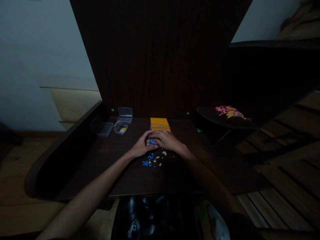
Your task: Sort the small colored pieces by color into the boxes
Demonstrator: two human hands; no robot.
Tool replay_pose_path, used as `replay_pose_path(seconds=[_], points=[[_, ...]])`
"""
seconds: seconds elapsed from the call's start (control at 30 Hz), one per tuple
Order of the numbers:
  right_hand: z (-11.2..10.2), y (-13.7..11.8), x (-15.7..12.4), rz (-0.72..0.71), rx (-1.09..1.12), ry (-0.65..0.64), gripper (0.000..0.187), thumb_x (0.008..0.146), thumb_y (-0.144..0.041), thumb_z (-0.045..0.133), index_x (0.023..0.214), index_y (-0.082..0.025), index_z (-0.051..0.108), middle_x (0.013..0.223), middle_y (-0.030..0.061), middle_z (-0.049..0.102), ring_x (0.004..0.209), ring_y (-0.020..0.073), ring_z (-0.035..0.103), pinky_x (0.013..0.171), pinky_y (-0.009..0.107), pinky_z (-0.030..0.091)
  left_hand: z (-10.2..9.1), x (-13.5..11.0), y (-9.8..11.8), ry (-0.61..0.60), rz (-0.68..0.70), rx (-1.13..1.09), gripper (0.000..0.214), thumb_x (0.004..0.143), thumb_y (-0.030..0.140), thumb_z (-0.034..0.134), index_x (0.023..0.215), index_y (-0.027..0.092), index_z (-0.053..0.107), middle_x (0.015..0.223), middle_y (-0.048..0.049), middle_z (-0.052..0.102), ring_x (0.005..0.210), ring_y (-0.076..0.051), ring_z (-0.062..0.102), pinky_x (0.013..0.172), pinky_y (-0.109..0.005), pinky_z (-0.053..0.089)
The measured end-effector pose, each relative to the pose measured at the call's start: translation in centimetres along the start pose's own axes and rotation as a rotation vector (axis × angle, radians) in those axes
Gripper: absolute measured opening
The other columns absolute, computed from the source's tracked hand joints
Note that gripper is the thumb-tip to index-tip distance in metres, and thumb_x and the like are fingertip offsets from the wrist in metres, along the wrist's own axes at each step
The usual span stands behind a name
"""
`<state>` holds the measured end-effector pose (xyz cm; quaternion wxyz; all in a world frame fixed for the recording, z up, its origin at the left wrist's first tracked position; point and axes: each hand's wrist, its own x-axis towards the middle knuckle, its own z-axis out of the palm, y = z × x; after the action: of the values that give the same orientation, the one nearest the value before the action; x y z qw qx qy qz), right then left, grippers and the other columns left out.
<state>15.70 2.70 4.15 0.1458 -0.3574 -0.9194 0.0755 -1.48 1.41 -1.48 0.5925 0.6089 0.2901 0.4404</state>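
Both hands meet at the middle of a dark wooden table (pixel 120 180). My left hand (pixel 141 145) and my right hand (pixel 167 140) are curled together, fingertips pinched around a small blue piece (pixel 152 141). Which hand actually grips it is hard to tell in the dim light. Just in front of the hands, toward me, lie several small blue and pale beads (pixel 152 160) scattered on the table. Right behind the hands stands an orange box (pixel 160 124) with its lid open.
Two small clear plastic boxes (pixel 122 120) stand open at the back left, one with a yellow bit inside, and a flat clear lid (pixel 104 129) lies beside them. A pile of pink and yellow beads (pixel 230 112) sits on a dark side shelf at right. A dark panel rises behind the table.
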Motion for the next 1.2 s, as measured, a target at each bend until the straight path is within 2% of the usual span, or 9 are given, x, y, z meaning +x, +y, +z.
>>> replay_pose_path(seconds=[0.17,0.37,0.47,0.6,0.83,0.9,1.03,1.1,1.2], points=[[-0.2,-0.2,-0.2,0.024,0.000,0.007,0.029,0.087,-0.016,0.054,0.112,-0.021,0.069,0.110,0.0066,0.069,0.101,0.0193,0.062,0.087,0.029,0.045,0.2,-0.1,0.3,0.018,-0.003,-0.001,0.073,0.064,0.020,0.079,0.126,0.019,0.041,0.120,-0.0079,0.056,0.090,-0.014,0.063,0.083,-0.030,0.053],[-0.2,-0.9,0.1,0.081,-0.094,0.001,0.022,0.090,-0.023,0.053,0.099,-0.019,0.073,0.107,0.0086,0.067,0.095,0.0196,0.061,0.081,0.029,0.045,0.2,-0.1,0.4,0.018,0.017,0.058,0.071,0.064,0.024,0.079,0.126,0.019,0.043,0.121,-0.0093,0.056,0.091,-0.016,0.063,0.082,-0.032,0.053],[-0.1,-1.0,0.3,0.105,-0.085,-0.002,0.022,0.090,-0.020,0.052,0.098,-0.019,0.072,0.108,0.0085,0.067,0.096,0.0195,0.061,0.082,0.029,0.044,0.2,0.0,0.3,0.018,0.018,0.052,0.072,0.064,0.024,0.080,0.126,0.019,0.043,0.122,-0.0097,0.056,0.090,-0.016,0.064,0.082,-0.032,0.054],[0.0,-0.8,0.5,0.056,-0.050,0.005,0.020,0.088,-0.020,0.055,0.098,-0.020,0.073,0.107,0.0066,0.067,0.096,0.0187,0.060,0.083,0.028,0.043,0.1,0.0,0.3,0.025,0.034,0.035,0.072,0.063,0.024,0.080,0.125,0.019,0.045,0.123,-0.0101,0.056,0.094,-0.017,0.064,0.084,-0.033,0.053],[-0.5,-1.4,-0.6,-0.014,0.114,0.214,0.016,0.083,-0.017,0.059,0.091,-0.016,0.073,0.080,0.0034,0.066,0.075,0.0134,0.057,0.071,0.024,0.042,-0.3,0.2,0.2,0.062,0.036,0.062,0.073,0.064,0.025,0.080,0.126,0.018,0.044,0.118,-0.0103,0.060,0.101,-0.021,0.063,0.093,-0.039,0.051],[-0.8,-1.7,-1.3,-0.062,0.169,0.174,0.014,0.081,-0.017,0.061,0.087,-0.015,0.073,0.070,0.0006,0.063,0.064,0.0108,0.053,0.065,0.022,0.040,-0.4,0.3,0.0,0.073,0.037,0.045,0.074,0.063,0.025,0.081,0.126,0.018,0.044,0.122,-0.0121,0.058,0.101,-0.022,0.063,0.094,-0.040,0.050],[-0.9,-1.8,-2.3,-0.094,0.181,-0.077,0.012,0.080,-0.022,0.063,0.080,-0.016,0.073,0.059,-0.0023,0.058,0.055,0.0086,0.049,0.058,0.021,0.036,-0.6,0.4,-0.1,0.128,0.015,0.053,0.074,0.062,0.024,0.081,0.126,0.017,0.043,0.129,-0.0146,0.051,0.101,-0.020,0.063,0.094,-0.039,0.050],[-0.7,-1.7,-2.4,-0.053,0.146,-0.192,0.013,0.080,-0.026,0.064,0.081,-0.017,0.073,0.060,-0.0018,0.061,0.055,0.0088,0.050,0.057,0.021,0.035,-0.6,0.4,0.1,0.146,0.006,0.049,0.073,0.063,0.024,0.080,0.125,0.018,0.042,0.130,-0.0140,0.051,0.100,-0.019,0.063,0.094,-0.038,0.051],[-0.1,-1.7,-2.3,0.055,0.089,-0.270,0.020,0.081,-0.035,0.064,0.085,-0.018,0.074,0.064,-0.0004,0.065,0.057,0.0098,0.053,0.055,0.021,0.033,-0.9,0.4,0.3,0.159,0.000,0.041,0.071,0.064,0.023,0.080,0.125,0.019,0.043,0.131,-0.0130,0.051,0.099,-0.018,0.064,0.093,-0.038,0.052]])
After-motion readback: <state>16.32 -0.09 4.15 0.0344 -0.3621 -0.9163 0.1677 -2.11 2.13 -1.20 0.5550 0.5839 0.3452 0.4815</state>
